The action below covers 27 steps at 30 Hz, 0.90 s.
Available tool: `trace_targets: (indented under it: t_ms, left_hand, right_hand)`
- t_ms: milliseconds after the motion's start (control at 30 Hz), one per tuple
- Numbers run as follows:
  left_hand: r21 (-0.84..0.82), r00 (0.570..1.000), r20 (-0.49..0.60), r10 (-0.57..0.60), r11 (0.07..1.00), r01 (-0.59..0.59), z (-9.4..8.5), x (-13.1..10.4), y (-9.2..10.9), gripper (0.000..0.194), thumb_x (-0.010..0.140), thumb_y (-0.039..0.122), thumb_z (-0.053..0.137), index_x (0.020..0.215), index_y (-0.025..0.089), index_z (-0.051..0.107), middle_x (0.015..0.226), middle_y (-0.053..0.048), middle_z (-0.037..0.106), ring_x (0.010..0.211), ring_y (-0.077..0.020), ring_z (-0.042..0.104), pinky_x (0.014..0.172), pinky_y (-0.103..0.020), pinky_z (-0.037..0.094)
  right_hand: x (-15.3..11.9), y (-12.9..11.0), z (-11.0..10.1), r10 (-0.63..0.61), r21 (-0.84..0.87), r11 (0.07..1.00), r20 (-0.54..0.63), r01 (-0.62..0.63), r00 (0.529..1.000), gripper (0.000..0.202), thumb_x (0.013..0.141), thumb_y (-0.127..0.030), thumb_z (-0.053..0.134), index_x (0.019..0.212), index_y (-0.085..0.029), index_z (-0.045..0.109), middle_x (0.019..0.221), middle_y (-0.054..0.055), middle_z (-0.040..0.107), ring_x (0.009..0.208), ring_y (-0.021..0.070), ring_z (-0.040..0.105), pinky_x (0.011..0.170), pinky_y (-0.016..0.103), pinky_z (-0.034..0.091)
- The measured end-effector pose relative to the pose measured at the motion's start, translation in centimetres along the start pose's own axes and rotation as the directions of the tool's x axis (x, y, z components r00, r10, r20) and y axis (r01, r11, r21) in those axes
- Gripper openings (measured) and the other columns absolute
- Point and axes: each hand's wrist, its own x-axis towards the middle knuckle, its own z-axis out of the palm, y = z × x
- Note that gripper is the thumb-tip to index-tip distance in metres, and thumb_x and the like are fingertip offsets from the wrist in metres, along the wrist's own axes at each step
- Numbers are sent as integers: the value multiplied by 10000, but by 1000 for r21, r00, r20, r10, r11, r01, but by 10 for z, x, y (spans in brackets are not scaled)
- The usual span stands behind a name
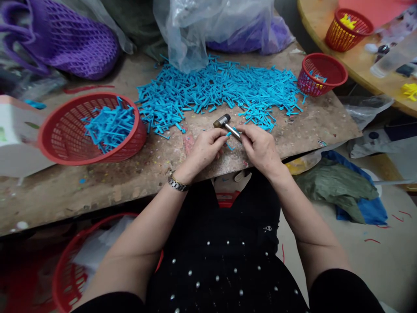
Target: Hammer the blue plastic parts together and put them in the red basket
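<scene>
My right hand (pixel 259 145) is closed around the metal handle of a small hammer (pixel 222 121), whose dark head points up and left over the table's near edge. Close beside it, my left hand (pixel 208 148) pinches a small blue plastic piece (pixel 229 134) between thumb and fingertips. Part of that piece is hidden by the fingers. Just beyond both hands spreads a large heap of thin blue plastic pieces (pixel 224 84). To the left stands a red plastic basket (pixel 61 130) with more such blue pieces in it.
At the heap's right end sits a small red basket (pixel 339 78) holding a few bits. Clear plastic bags (pixel 189 39) hang over the back of the heap. A purple mesh bag (pixel 78 39) lies back left. Another red basket (pixel 67 261) stands below the worn table (pixel 107 182).
</scene>
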Motion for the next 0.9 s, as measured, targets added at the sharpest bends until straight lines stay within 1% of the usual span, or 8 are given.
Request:
trace_targets:
  t_ms: [167, 300, 533, 733, 900]
  left_hand:
    - [-24, 999, -18, 27, 999, -27, 3, -2, -4, 140, 918, 262, 552, 848, 179, 640, 589, 44, 574, 421, -83, 513, 437, -197, 385]
    - [-45, 999, -20, 29, 999, -30, 3, -3, 0, 131, 919, 243, 549, 855, 177, 643, 611, 41, 589, 422, -75, 505, 427, -187, 379]
    - [-62, 1000, -8, 19, 998, -20, 5, -5, 5, 137, 929, 219, 538, 856, 175, 646, 596, 46, 567, 430, -73, 508, 433, -176, 393]
    - [-112, 1000, 17, 9, 994, -7, 6, -7, 4, 149, 952, 237, 529, 909, 181, 661, 595, 45, 574, 435, -74, 522, 438, -170, 412]
    - [-153, 1000, 17, -3, 988, 5, 7, -6, 1, 137, 946, 249, 554, 895, 181, 661, 583, 46, 566, 425, -74, 521, 418, -167, 404]
  right_hand:
    - [-4, -5, 2, -6, -60, 998, -4, 6, 1000, 292, 1007, -158, 475, 1187, -175, 705, 1093, 101, 758, 1021, 225, 699, 910, 347, 545]
    - [-7, -7, 3, 0, -96, 995, 0, 0, 1000, 318, 1017, -156, 458, 1223, -171, 699, 1038, 93, 746, 968, 219, 690, 865, 337, 543]
    - [-11, -8, 3, 24, -130, 991, 46, -17, 999, 329, 1029, -174, 453, 1252, -178, 695, 1033, 98, 728, 973, 221, 674, 866, 330, 534]
    - [-14, -8, 4, 43, -86, 996, 28, -40, 999, 332, 1032, -179, 447, 1250, -180, 697, 1095, 109, 734, 1017, 231, 674, 899, 354, 537]
    - [-16, -9, 3, 65, -61, 996, 22, -63, 998, 334, 1021, -155, 461, 1253, -177, 700, 1109, 109, 737, 1033, 222, 682, 917, 347, 540]
